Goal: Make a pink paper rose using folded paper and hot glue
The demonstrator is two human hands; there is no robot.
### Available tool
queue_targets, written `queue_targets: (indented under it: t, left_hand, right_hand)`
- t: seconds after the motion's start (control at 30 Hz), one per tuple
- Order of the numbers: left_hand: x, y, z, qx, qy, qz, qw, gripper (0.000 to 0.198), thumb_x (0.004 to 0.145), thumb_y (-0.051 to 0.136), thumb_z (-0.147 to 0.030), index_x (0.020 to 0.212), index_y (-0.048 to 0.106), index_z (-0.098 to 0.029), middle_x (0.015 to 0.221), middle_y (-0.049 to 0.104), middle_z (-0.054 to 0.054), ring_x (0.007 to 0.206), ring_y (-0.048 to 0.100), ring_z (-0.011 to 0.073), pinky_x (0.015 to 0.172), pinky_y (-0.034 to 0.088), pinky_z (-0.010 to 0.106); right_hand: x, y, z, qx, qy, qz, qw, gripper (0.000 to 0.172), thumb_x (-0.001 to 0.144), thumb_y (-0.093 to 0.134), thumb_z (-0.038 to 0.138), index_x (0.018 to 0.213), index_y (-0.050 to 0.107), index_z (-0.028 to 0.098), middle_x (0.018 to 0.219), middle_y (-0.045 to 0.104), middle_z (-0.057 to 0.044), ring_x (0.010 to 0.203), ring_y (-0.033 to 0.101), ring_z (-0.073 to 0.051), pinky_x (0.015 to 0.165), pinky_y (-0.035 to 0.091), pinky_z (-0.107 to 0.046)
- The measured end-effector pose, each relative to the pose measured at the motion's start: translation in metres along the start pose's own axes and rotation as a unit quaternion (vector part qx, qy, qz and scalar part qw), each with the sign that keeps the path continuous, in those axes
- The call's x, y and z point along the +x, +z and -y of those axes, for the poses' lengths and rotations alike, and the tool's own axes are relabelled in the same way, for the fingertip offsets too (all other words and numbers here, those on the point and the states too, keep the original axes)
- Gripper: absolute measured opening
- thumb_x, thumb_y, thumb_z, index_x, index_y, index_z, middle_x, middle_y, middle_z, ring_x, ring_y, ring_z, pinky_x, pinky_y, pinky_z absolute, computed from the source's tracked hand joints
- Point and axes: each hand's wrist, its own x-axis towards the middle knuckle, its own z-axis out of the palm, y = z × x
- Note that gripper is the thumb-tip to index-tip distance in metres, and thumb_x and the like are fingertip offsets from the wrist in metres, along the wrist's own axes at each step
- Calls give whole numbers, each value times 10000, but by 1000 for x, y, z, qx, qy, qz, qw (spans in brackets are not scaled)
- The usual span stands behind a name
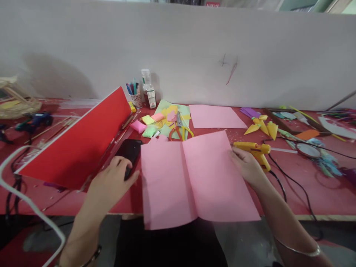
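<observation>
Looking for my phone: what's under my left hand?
A black phone lies under the left hand; its far end shows, the palm covers the rest. The right hand holds pink paper.

At the frame's centre a creased sheet [194,181] overhangs the worktop's [306,200] near edge. Left of it lies a phone [129,150] under the left hand [112,180], with a slanted board [80,144] further left. A glue gun [254,150] lies just right, beside the right hand [246,165]. Scissors [179,131] lie behind the sheet, and a pen cup [136,98] stands at the back.
</observation>
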Motion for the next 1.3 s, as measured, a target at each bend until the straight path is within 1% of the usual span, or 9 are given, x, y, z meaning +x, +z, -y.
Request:
queue_targets:
  t: [0.07,0.13,0.23,0.33,0.47,0.6,0.83,1.13,1.3]
  left_hand:
    - [-3,7,-7,92,34,-27,995,248,762,440,-311,917,528,-140,1047,513,136,844,563,271,556,447,320]
    - [-1,13,-21,90,110,-18,990,298,772,455,-254,1045,489,-138,1145,473,144,994,506,277,706,463,352]
    - [11,21,-48,55,226,54,971,254,824,397,-208,1047,497,-141,1106,513,107,1023,481,242,841,423,377]
    - [29,33,-70,18,328,139,934,255,844,352,-141,1054,497,-148,1079,520,73,986,498,190,826,428,310]
    - [51,57,-86,40,314,134,939,260,846,336,-133,1033,509,-77,987,536,123,932,515,230,746,443,333]
    - [58,72,-91,51,298,117,946,321,869,289,-189,1128,449,-86,973,526,127,892,527,238,689,444,345]
    - [57,75,-96,79,274,106,952,374,863,291,-212,1207,387,-99,1014,510,126,880,542,240,665,439,349]
    - [60,77,-102,109,268,114,950,394,854,306,-218,1224,379,-103,1030,510,119,884,541,225,634,437,315]
    - [59,78,-103,114,267,115,950,396,859,294,-205,1231,373,-95,1019,518,120,916,527,231,690,431,336]
  right_hand:
    - [-1,7,-8,-61,-5,0,998,302,699,371,429,513,281,209,495,279,38,483,321,-104,459,246,-229]
    - [-2,13,-15,-108,-6,1,994,314,703,355,429,512,241,208,479,254,43,464,312,-97,457,221,-227]
    - [-4,18,-21,-130,1,10,992,306,705,337,427,511,258,204,475,271,39,467,336,-100,462,224,-222]
    - [-7,19,-26,-142,14,4,990,300,704,323,431,512,276,205,480,290,31,477,350,-109,469,238,-223]
    - [-19,16,-31,-161,39,-6,986,316,702,318,449,504,270,208,475,293,26,468,347,-115,466,238,-224]
    - [-33,16,-34,-188,63,-11,980,323,706,326,451,501,254,212,457,301,22,459,336,-121,463,224,-226]
    - [-43,20,-35,-295,86,-3,951,306,732,321,420,516,269,209,484,371,1,461,334,-130,471,185,-228]
    - [-47,20,-38,-314,84,8,946,273,755,328,369,538,283,208,501,433,-4,460,385,-132,461,182,-215]
    - [-51,17,-42,-300,87,-7,950,286,736,328,392,518,290,211,474,426,-3,447,399,-137,457,205,-220]
